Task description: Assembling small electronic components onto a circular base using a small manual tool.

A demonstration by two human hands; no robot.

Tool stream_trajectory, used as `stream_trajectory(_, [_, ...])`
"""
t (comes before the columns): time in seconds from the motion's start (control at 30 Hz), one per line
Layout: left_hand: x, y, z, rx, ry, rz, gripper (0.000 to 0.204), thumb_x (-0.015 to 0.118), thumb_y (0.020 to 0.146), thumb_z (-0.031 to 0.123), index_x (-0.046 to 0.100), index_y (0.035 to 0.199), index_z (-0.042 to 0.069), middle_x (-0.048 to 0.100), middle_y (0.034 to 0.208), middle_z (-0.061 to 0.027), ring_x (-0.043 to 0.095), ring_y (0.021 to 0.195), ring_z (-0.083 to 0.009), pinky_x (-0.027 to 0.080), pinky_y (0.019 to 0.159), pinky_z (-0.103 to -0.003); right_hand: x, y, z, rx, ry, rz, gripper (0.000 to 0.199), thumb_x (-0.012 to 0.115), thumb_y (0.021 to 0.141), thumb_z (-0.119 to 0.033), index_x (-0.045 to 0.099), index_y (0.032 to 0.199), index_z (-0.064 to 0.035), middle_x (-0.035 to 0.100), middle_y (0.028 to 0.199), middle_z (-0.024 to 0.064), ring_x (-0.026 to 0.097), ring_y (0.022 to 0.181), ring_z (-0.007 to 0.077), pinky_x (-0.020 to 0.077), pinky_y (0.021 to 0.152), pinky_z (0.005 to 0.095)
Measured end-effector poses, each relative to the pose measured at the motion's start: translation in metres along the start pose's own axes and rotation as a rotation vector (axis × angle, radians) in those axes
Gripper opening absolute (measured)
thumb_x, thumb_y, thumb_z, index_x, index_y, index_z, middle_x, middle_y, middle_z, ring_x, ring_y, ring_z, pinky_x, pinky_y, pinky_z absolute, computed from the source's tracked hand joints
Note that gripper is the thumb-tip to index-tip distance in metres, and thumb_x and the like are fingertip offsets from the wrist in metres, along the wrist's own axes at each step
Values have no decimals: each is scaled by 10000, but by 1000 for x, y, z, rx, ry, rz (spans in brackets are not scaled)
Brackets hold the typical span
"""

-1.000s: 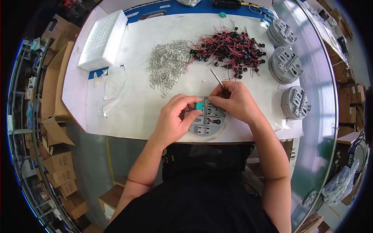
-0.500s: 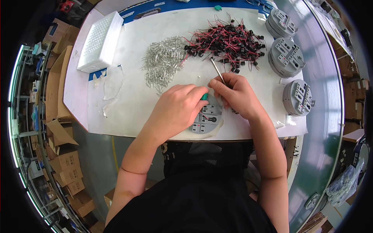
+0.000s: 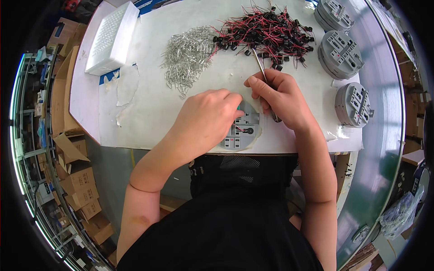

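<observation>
White table [image 3: 149,108], the worker bent over its near edge. Left hand [image 3: 203,119] fingers curled down onto a round grey housing [image 3: 242,133], pinching something teal at its top. Right hand [image 3: 280,97] fingers closed around thin metal tweezers [image 3: 261,67], just beside the left fingertips. Red-wired parts [image 3: 266,31] lie beyond the fingers.

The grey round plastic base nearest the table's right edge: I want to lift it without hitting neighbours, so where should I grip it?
Probably by its curved outer rim, coming from above. The grey round plastic base lies flat on the white table, its top crowded with raised slots, apart from both hands.
</observation>
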State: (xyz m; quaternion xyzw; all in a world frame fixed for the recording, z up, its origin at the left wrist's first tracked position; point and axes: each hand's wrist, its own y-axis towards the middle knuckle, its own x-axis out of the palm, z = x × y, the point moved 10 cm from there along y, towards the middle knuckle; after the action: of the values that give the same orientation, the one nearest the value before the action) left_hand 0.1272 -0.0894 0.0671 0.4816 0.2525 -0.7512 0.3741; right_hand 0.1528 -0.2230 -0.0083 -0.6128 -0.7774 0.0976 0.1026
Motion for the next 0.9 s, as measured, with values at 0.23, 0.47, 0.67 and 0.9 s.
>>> stream_trajectory(0.23, [-32,-8,18,151,73,305,571,904,794,350,732,1276,95,700,1117,-105,708,951,-308,591,796,-422,-13,-4,-8,1,318,66,342,553,1140,-269,703,1283,2,667,896,18,595,749,75,505,666,265])
stream_trajectory(0.47, [-12,-23,50,153,147,167,1054,986,668,414,502,1571,166,593,1242,-138,669,1003,-329,594,803,-423,-28,-9,-32,-319,407,134,394,446,1183,-255,649,1417,-12,673,909,33,604,797,102,520,729,279])
stream_trajectory(0.67, [4,-41,9,123,-293,378,1044,994,666,278,499,1572,124,585,1263,-144,655,1013,-335,571,883,-440,-33,-33,-55,-284,-24,113,428,422,1194,-298,694,1351,-8,661,864,9,582,750,113,489,684,285])
stream_trajectory(0.9, [5,-52,-30,70,-425,428,1078,1022,650,329,512,1568,84,649,1210,-129,654,990,-323,514,993,-456,-6,-71,-73,-390,-858,83,167,665,1047,-163,698,1020,-1,611,759,164,582,618,345,465,609,442])
